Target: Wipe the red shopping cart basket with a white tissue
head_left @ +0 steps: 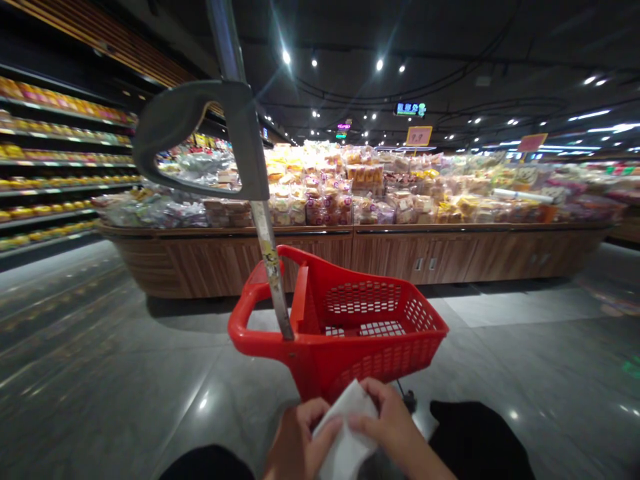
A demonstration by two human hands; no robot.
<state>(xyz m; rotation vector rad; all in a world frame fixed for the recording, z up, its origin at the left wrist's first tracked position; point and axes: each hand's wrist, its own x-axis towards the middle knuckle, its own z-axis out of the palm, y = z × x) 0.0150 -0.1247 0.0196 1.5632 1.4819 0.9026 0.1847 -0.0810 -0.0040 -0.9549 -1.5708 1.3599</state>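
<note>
Both my hands meet at the bottom middle of the view, holding a white sheet of paper or tissue (345, 433). My left hand (295, 443) pinches its left side with thumb and fingers closed. My right hand (393, 427) grips its right side, fingers curled over the top edge. Just beyond them stands a red plastic shopping basket (370, 333) on the floor, empty inside as far as I can see. Its grey pull handle (200, 133) rises on a metal pole (273, 267) up past my view.
A long wooden display island (360, 253) piled with bagged bread and pastries crosses the middle distance. Shelves of yellow packaged goods (55, 167) line the left wall. Glossy grey tiled floor (100, 373) spreads all around. Price signs (419, 135) hang above the island.
</note>
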